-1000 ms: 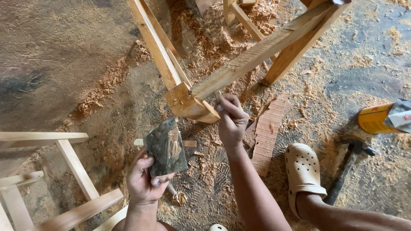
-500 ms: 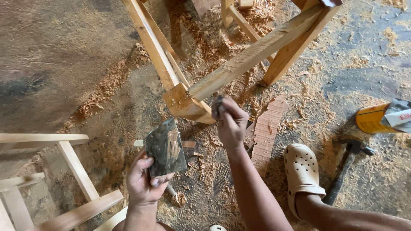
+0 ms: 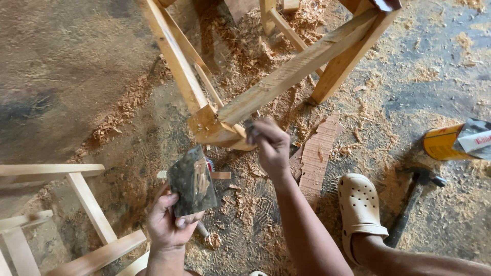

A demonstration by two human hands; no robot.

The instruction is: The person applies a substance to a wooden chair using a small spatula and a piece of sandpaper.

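Note:
My left hand (image 3: 166,225) grips a small dark flat board (image 3: 192,180) smeared with brownish filler, held tilted at the lower middle. My right hand (image 3: 269,145) is closed around a small dark tool whose tip meets the joint of a pale wooden frame (image 3: 286,76), where a slanted rail meets a leg's lower end (image 3: 212,128). The tool itself is mostly hidden by my fingers. My bare forearm runs down to the bottom edge.
Sawdust and shavings cover the concrete floor. My foot in a cream clog (image 3: 360,209) rests at the right, beside a hammer (image 3: 414,202) and an orange tin (image 3: 445,143). A flat wood offcut (image 3: 317,156) lies by the joint. Another pale wooden frame (image 3: 76,204) stands lower left.
My right hand has shifted slightly left and up along the joint with the tool. The left hand keeps the board in the same place.

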